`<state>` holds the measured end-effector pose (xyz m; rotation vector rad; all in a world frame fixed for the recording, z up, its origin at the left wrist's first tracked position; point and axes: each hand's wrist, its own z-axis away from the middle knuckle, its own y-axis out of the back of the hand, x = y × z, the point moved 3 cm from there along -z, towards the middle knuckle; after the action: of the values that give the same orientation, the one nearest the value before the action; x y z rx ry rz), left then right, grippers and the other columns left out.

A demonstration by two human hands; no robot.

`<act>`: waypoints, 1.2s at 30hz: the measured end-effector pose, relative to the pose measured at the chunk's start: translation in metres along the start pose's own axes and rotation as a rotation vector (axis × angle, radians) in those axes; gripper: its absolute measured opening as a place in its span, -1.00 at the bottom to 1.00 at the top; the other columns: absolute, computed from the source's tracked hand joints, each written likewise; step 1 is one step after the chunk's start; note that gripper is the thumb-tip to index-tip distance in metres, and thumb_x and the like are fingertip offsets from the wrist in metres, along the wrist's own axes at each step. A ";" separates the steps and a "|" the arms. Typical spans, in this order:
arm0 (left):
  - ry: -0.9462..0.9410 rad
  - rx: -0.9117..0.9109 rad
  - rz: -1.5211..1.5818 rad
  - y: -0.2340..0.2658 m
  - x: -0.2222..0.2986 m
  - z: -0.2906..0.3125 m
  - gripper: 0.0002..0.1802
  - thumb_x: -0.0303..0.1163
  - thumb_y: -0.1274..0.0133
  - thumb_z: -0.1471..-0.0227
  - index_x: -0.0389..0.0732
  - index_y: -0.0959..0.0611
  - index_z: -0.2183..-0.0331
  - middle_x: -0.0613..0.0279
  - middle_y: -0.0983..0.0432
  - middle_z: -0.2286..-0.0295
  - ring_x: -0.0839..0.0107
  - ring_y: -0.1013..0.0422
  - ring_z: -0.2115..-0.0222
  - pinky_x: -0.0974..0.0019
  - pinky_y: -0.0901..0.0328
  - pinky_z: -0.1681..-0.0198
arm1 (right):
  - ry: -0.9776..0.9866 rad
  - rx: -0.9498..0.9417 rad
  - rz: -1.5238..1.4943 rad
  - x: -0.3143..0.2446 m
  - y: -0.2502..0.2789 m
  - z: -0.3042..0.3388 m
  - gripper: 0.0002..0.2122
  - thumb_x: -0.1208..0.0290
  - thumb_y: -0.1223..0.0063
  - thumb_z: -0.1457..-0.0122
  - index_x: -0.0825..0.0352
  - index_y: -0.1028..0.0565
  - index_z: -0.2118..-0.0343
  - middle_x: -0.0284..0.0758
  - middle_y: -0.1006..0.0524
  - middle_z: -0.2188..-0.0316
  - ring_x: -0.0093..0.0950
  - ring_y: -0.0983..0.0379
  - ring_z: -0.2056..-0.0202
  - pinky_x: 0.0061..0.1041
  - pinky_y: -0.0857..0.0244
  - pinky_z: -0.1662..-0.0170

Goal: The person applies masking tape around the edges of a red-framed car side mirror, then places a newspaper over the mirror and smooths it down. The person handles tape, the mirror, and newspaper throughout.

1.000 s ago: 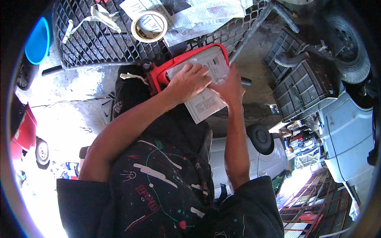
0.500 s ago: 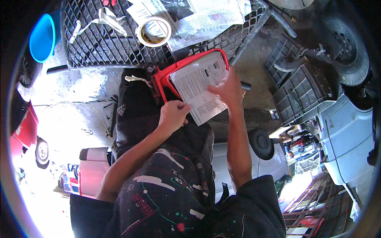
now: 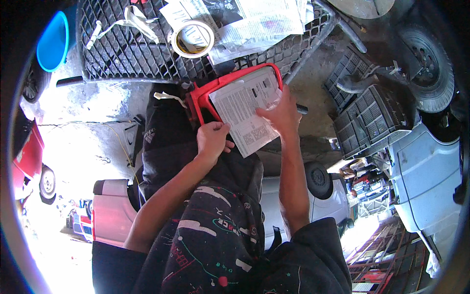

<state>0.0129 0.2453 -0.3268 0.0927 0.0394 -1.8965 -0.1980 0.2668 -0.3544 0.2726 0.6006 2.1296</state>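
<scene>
A printed paper sheet (image 3: 245, 105) lies over the face of a red housing (image 3: 240, 73) with a rounded rim, which looks like a vehicle side mirror. The sheet's lower end hangs past the housing. My left hand (image 3: 212, 142) is closed at the sheet's lower left edge, thumb and forefinger pinching it. On the right side, my right hand (image 3: 285, 116) grips the sheet, its thumb flat on the print and its fingers up by the red rim. Part of those fingers is hidden behind the sheet.
Ahead stands a black metal mesh table (image 3: 122, 61) bearing a tape roll (image 3: 211, 40), newspaper sheets (image 3: 259, 39) and a crumpled tape strip (image 3: 139, 22). A blue bucket (image 3: 53, 41) is at far left. Black crates (image 3: 372, 120) and a wheel (image 3: 426, 68) stand at right.
My left thumb and forefinger have shifted slightly left and up along the sheet's edge. My right hand keeps its place. The whole view has tilted a little.
</scene>
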 end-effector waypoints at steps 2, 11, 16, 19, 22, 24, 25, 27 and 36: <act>0.008 -0.005 0.005 0.000 0.000 0.000 -0.73 -0.36 -0.03 -0.10 -0.44 -0.55 0.33 0.16 -0.48 0.49 0.41 -0.45 0.71 0.42 -0.31 0.72 | 0.004 0.024 0.014 0.001 0.000 0.000 -0.04 0.19 -0.43 0.39 0.31 -0.13 -0.15 -0.10 -0.39 0.04 -0.15 -0.34 0.00 -0.13 -0.25 0.02; -0.025 0.035 -0.011 -0.001 -0.003 -0.002 -0.73 -0.38 -0.01 -0.10 -0.47 -0.55 0.34 0.11 -0.51 0.55 0.41 -0.46 0.71 0.41 -0.32 0.73 | -0.070 -0.035 -0.140 0.006 0.004 0.011 0.05 0.15 -0.41 0.35 0.36 0.04 -0.20 0.01 -0.46 0.09 -0.07 -0.44 0.08 -0.12 -0.28 0.03; -0.195 0.028 -0.204 0.004 0.016 0.018 -0.75 -0.38 -0.01 -0.09 -0.43 -0.56 0.37 0.15 -0.51 0.58 0.46 -0.47 0.71 0.42 -0.32 0.71 | -0.137 0.011 -0.230 0.006 0.020 0.033 0.08 0.13 -0.46 0.39 0.35 0.01 -0.21 -0.04 -0.49 0.11 -0.11 -0.44 0.07 -0.23 -0.29 0.02; -0.324 0.022 -0.328 0.011 0.035 0.043 -0.76 -0.38 -0.03 -0.08 -0.41 -0.57 0.38 0.17 -0.50 0.61 0.50 -0.46 0.71 0.41 -0.31 0.70 | -0.111 0.086 -0.360 0.003 0.032 0.046 0.10 0.15 -0.48 0.41 0.34 0.00 -0.21 -0.05 -0.47 0.08 -0.13 -0.43 0.05 -0.24 -0.28 0.01; -0.448 0.013 -0.376 0.018 0.058 0.070 -0.77 -0.38 -0.04 -0.07 -0.40 -0.57 0.40 0.20 -0.49 0.66 0.52 -0.45 0.72 0.42 -0.30 0.69 | -0.027 0.204 -0.464 -0.004 0.049 0.061 0.09 0.14 -0.47 0.37 0.35 0.03 -0.22 0.00 -0.46 0.08 -0.06 -0.42 0.07 -0.19 -0.27 0.00; -0.528 0.008 -0.398 0.020 0.074 0.087 -0.78 -0.38 -0.05 -0.07 -0.40 -0.57 0.41 0.21 -0.47 0.69 0.53 -0.43 0.72 0.43 -0.29 0.68 | 0.045 0.314 -0.531 -0.010 0.064 0.072 0.06 0.20 -0.47 0.36 0.36 0.00 -0.21 -0.01 -0.44 0.07 -0.09 -0.42 0.07 -0.22 -0.27 -0.01; -0.567 0.008 -0.412 0.021 0.082 0.095 -0.78 -0.39 -0.05 -0.07 -0.40 -0.57 0.42 0.22 -0.47 0.70 0.54 -0.43 0.73 0.44 -0.29 0.67 | 0.090 0.383 -0.571 -0.014 0.072 0.078 0.04 0.26 -0.48 0.37 0.37 -0.03 -0.20 -0.04 -0.43 0.05 -0.17 -0.42 0.07 -0.27 -0.27 -0.02; -0.637 -0.004 -0.420 0.022 0.098 0.113 -0.79 -0.39 -0.05 -0.07 -0.39 -0.57 0.42 0.23 -0.47 0.71 0.54 -0.42 0.73 0.45 -0.27 0.67 | 0.176 0.467 -0.683 -0.022 0.090 0.090 -0.01 0.34 -0.49 0.35 0.39 -0.08 -0.19 -0.08 -0.41 0.04 -0.27 -0.41 0.06 -0.32 -0.28 -0.02; -0.848 -0.064 -0.414 0.041 0.169 0.196 -0.83 -0.44 -0.03 -0.10 -0.37 -0.55 0.43 0.26 -0.45 0.70 0.60 -0.36 0.73 0.49 -0.23 0.69 | 0.682 0.450 -1.191 -0.052 0.176 0.129 -0.39 0.66 -0.12 -0.02 0.40 -0.16 -0.17 -0.18 -0.53 0.27 -0.46 -0.46 0.21 -0.46 -0.39 0.19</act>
<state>-0.0114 0.0585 -0.1447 -0.8165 -0.4881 -2.1987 -0.2393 0.1783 -0.1516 -0.5046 1.2374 0.8642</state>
